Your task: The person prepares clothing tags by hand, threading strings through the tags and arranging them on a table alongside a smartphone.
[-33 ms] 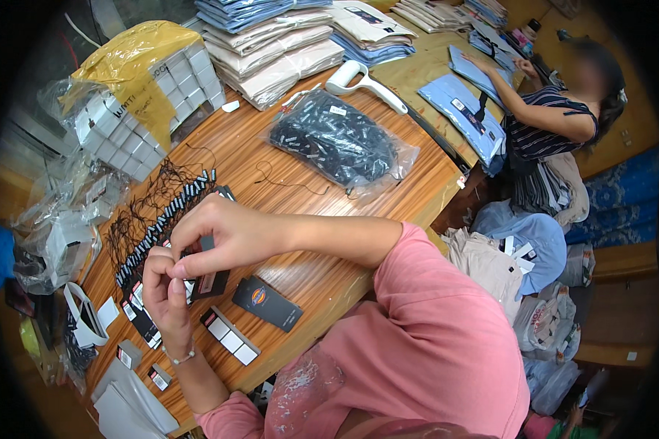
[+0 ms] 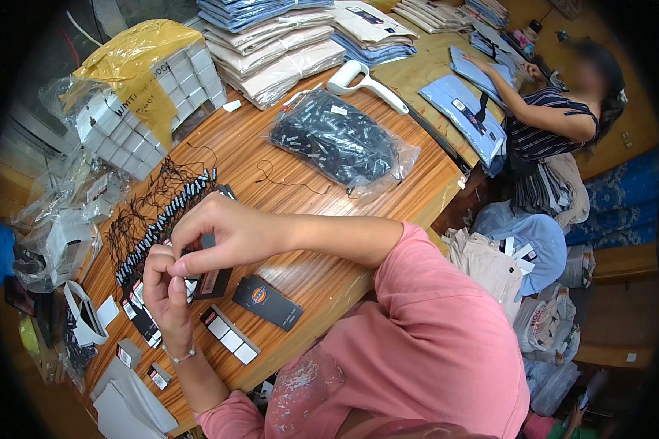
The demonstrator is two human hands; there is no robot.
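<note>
My left hand (image 2: 166, 289) and my right hand (image 2: 223, 238) meet fingertip to fingertip above the wooden table. Both are closed in a pinch; whatever lies between the fingers is too small and hidden to make out. Just below them is a stack of dark hang tags (image 2: 212, 284), partly covered by my hands. Beside it lie a few dark grey hang tags (image 2: 271, 304) and a stack of white label tags (image 2: 231, 336). Past my fingers stretches a row of black tag strings with small grey ends (image 2: 165, 219). Black-and-white tags (image 2: 140, 313) lie by my left wrist.
A plastic bag of black tag strings (image 2: 333, 139) and a white tagging tool or handle (image 2: 366, 86) lie farther back. White boxes under yellow plastic (image 2: 150, 110) stand at left. Folded shirts (image 2: 271, 51) are piled behind. A co-worker (image 2: 556, 113) handles blue shirts at right.
</note>
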